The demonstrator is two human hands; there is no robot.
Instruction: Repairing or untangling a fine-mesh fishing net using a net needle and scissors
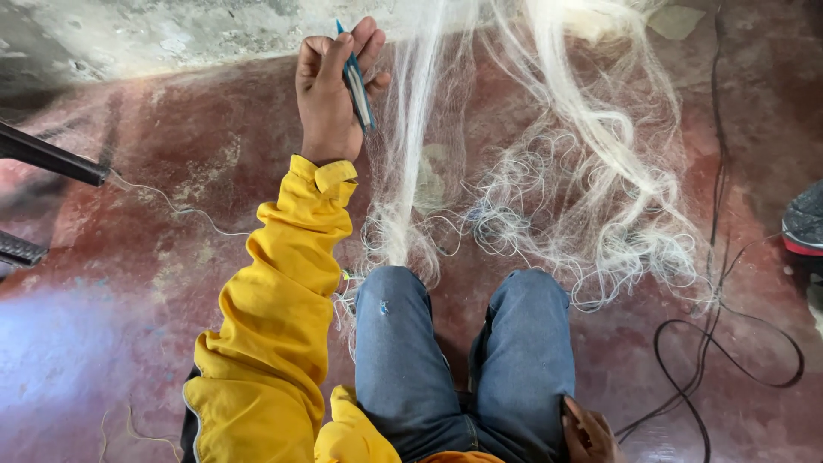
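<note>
My left hand point(328, 90) is raised at the upper middle, in a yellow sleeve point(274, 300). It is shut on a slim blue netting needle point(357, 86) wound with pale thread, right beside a hanging strand of white fishing net point(420, 129). The net spreads in loose tangles point(600, 214) over the red floor ahead of my knees, which are in blue jeans point(463, 360). My right hand point(587, 433) lies at the bottom edge, resting flat on my right thigh and holding nothing; part of it is cut off by the frame.
Black cables point(711, 343) loop over the floor at the right. A dark shoe with a red sole point(806, 223) sits at the right edge. Two black bars point(51, 159) jut in from the left, with a thin line trailing from one. A pale wall base runs along the top.
</note>
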